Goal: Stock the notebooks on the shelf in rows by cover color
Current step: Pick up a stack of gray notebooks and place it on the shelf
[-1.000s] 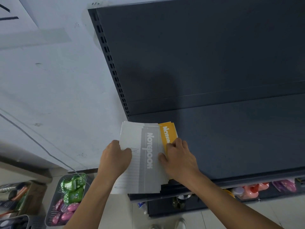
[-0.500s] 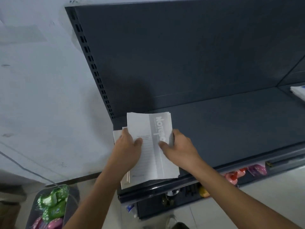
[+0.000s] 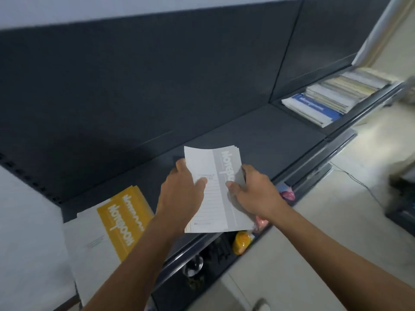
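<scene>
Clearly legible on the grey notebooks (image 3: 219, 212) is "Notebook" in white letters, running lengthwise down a darker grey band and partly covered, with a small "A5" near the cover's near corner. This thin, slightly fanned stack of paper-covered rectangles has its long axis pointing from the person toward the dark back panel (image 3: 157, 86), over the front of the matte grey shelf (image 3: 269, 140); whether it rests there I cannot tell. The left hand (image 3: 182, 194) grips its left edge, thumb on the cover, and the right hand (image 3: 253, 194) pinches the right edge. Yellow notebooks (image 3: 121, 221), lettered likewise, lie at the shelf's left end. A blue notebook (image 3: 314, 106) lies far right, its writing blurred.
</scene>
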A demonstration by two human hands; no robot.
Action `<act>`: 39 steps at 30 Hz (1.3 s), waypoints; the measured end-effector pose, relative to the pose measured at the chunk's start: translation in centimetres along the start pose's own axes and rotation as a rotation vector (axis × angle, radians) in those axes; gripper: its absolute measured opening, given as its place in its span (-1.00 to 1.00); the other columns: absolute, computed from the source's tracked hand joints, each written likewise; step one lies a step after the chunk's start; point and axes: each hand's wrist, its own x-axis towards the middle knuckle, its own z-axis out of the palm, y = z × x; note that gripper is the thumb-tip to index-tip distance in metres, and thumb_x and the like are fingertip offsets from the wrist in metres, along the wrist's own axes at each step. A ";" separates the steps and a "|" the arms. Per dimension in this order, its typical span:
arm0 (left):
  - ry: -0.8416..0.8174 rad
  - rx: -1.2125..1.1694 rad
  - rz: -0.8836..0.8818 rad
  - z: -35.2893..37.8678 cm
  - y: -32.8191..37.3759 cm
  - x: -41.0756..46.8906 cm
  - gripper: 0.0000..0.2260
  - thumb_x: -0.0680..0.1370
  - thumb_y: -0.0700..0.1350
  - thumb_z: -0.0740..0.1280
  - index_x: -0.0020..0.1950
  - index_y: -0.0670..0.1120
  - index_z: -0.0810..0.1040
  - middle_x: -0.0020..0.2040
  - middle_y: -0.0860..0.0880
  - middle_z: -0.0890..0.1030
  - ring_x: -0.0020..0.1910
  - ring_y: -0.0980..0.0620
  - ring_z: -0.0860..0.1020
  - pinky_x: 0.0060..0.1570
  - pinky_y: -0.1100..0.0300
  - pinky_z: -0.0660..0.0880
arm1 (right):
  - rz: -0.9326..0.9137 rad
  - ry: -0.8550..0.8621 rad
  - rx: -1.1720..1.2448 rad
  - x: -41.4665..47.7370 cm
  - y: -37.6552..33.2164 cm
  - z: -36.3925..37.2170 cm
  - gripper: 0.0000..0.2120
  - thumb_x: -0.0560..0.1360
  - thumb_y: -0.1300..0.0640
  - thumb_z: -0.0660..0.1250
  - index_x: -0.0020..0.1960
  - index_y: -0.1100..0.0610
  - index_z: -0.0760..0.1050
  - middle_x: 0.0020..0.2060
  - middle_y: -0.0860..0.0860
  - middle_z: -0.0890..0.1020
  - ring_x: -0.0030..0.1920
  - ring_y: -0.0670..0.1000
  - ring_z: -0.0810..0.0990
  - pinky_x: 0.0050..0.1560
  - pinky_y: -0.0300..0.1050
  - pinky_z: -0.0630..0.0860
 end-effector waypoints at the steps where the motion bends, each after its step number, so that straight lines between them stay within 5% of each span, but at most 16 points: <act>1: -0.004 0.006 0.026 0.8 1.4 0.4 -0.58 0.61 0.06 0.32 0.36 -0.09 0.28 0.22 -0.11 0.54 0.13 -0.10 0.53 -0.02 0.10 0.37 | 0.008 0.018 -0.012 0.2 1.0 -1.0 -0.54 0.60 -0.11 0.29 0.39 0.11 0.35 0.22 0.07 0.61 0.13 0.14 0.60 0.06 -0.02 0.53; 10: -0.117 0.054 0.164 10.4 16.2 2.8 -0.60 0.60 0.08 0.28 0.37 -0.04 0.30 0.23 -0.07 0.53 0.14 -0.09 0.53 0.02 0.06 0.46 | 0.126 0.130 -0.067 1.7 13.5 -11.8 -0.65 0.61 -0.07 0.22 0.24 0.17 0.37 0.08 0.16 0.63 0.01 0.24 0.62 0.02 0.12 0.58; 17: -0.157 0.064 0.235 17.7 26.5 4.2 -0.59 0.59 0.07 0.30 0.37 -0.05 0.31 0.20 -0.05 0.53 0.10 -0.06 0.51 -0.04 0.10 0.41 | 0.194 0.200 -0.055 3.9 23.0 -19.3 -0.69 0.58 -0.08 0.21 0.17 0.14 0.38 0.02 0.11 0.61 -0.11 0.16 0.50 -0.07 0.05 0.53; 22: -0.187 0.053 0.267 20.6 31.8 5.2 -0.59 0.58 0.06 0.32 0.36 -0.03 0.31 0.18 -0.03 0.54 0.01 0.03 0.47 -0.07 0.12 0.41 | 0.223 0.249 -0.023 4.7 26.9 -23.5 -0.78 0.56 -0.06 0.27 0.02 0.10 0.42 -0.04 0.04 0.57 -0.07 0.11 0.54 -0.04 0.05 0.57; 35: -0.275 0.040 0.332 28.1 42.0 11.2 -0.48 0.59 0.07 0.33 0.46 -0.03 0.21 0.25 -0.05 0.52 0.12 -0.04 0.53 -0.01 0.11 0.47 | 0.298 0.299 -0.036 10.6 34.1 -31.2 -0.84 0.56 0.03 0.24 -0.01 0.13 0.43 -0.13 0.03 0.57 -0.15 0.12 0.56 -0.10 0.03 0.57; 39: -0.282 0.007 0.358 30.8 45.9 14.6 -0.50 0.60 0.06 0.31 0.45 -0.05 0.20 0.22 -0.04 0.52 0.02 0.05 0.47 -0.07 0.17 0.42 | 0.331 0.318 -0.045 14.3 36.4 -34.4 -0.84 0.53 0.00 0.21 0.02 0.08 0.43 -0.06 0.03 0.60 -0.11 0.12 0.59 -0.06 0.03 0.58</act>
